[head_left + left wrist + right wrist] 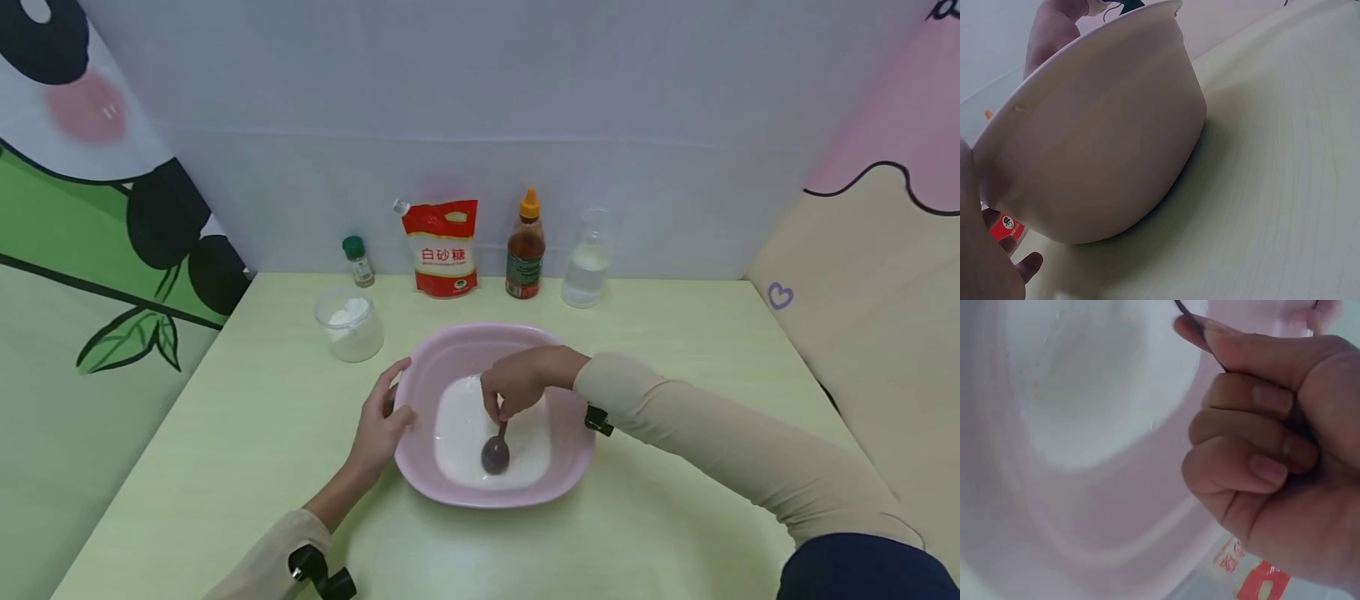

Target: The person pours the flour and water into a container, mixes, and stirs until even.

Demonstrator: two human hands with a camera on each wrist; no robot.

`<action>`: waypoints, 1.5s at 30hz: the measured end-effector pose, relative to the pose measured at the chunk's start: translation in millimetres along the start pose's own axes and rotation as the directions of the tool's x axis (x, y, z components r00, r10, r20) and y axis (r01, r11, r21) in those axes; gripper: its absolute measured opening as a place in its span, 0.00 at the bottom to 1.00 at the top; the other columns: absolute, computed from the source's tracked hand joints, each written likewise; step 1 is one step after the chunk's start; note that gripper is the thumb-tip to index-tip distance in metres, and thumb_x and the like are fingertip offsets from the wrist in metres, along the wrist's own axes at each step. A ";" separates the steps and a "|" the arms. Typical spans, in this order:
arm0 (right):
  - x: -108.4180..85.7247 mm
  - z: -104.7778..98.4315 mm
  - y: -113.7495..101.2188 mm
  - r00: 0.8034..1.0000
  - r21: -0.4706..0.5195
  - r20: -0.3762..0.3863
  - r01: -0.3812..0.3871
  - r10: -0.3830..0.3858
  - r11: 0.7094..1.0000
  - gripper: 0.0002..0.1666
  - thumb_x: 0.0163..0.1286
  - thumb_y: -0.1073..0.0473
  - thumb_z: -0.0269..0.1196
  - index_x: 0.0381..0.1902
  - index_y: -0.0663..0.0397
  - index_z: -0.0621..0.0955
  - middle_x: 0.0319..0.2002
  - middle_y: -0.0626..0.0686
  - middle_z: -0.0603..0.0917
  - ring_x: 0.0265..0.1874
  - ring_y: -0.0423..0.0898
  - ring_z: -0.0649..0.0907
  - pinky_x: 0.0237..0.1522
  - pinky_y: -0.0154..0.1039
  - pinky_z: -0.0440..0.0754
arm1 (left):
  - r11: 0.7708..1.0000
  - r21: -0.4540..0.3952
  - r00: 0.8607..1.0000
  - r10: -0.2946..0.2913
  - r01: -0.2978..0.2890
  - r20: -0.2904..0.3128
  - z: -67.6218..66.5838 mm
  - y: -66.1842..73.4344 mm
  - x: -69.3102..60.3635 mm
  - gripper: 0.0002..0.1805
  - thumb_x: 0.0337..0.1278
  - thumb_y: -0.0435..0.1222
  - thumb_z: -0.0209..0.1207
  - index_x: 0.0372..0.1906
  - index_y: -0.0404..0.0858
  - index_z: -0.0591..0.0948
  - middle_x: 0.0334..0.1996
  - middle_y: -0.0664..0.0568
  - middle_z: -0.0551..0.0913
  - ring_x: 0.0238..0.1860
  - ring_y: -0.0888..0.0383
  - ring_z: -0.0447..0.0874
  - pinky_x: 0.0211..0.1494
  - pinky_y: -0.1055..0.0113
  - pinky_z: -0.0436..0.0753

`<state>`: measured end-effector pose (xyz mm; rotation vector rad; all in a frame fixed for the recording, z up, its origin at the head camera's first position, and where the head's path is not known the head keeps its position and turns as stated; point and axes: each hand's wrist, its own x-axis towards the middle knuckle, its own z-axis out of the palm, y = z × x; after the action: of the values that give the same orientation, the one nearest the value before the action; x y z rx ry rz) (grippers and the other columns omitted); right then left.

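A pink plastic basin (427, 492) stands on the table with white liquid (465, 467) in its bottom. The right hand (517, 383) pinches the handle of a small dark spoon (495, 456) over the basin. The spoon's bowl is down at the liquid; how deep it dips, I cannot tell. In the right wrist view the right hand (1260, 444) has the thin handle between thumb and index finger, with the other fingers curled. The left hand (382, 425) holds the basin's left rim, its lower fingers under the rim outside the wall in the left wrist view.
Behind the basin stand a glass jar of white powder (358, 342), a small green-capped bottle (360, 262), a red-and-white sugar pouch (446, 250), a sauce bottle with a yellow cap (525, 250) and a glass carafe of clear liquid (587, 271). A pale cloth (480, 100) hangs behind the table.
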<state>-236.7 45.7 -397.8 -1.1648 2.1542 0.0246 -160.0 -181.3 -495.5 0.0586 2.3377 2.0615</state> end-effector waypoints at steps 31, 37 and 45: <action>-1.2 9.3 5.4 0.891 -0.182 -0.437 -0.224 0.125 0.957 0.05 0.70 0.62 0.60 0.36 0.52 0.83 0.32 0.50 0.83 0.31 0.47 0.79 0.32 0.42 0.81 | 1.000 0.012 1.000 0.020 -0.020 0.000 -1.0 -3.9 1.7 0.42 0.50 0.19 0.48 0.75 0.42 0.63 0.63 0.29 0.76 0.52 0.41 0.79 0.39 0.69 0.84; 2.8 8.3 7.4 0.903 -0.115 -0.402 -0.212 0.149 0.971 0.09 0.66 0.66 0.62 0.41 0.51 0.87 0.34 0.49 0.86 0.32 0.47 0.79 0.36 0.42 0.80 | 1.000 0.009 1.000 0.017 -0.017 -0.005 -2.5 -5.2 2.7 0.42 0.50 0.19 0.48 0.75 0.42 0.62 0.64 0.28 0.75 0.52 0.41 0.79 0.40 0.70 0.84; 13.8 6.3 3.2 0.936 -0.268 -0.350 -0.125 0.024 0.955 0.18 0.70 0.64 0.58 0.53 0.44 0.86 0.49 0.45 0.89 0.42 0.43 0.84 0.50 0.38 0.81 | 1.000 -0.008 1.000 0.025 -0.025 0.010 -0.9 -5.1 2.9 0.42 0.50 0.19 0.47 0.76 0.41 0.62 0.66 0.29 0.73 0.56 0.37 0.78 0.42 0.69 0.84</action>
<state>-240.7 39.5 -411.5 -1.3272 2.5703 0.1868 -163.1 -182.7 -500.4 0.0990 2.3352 2.0758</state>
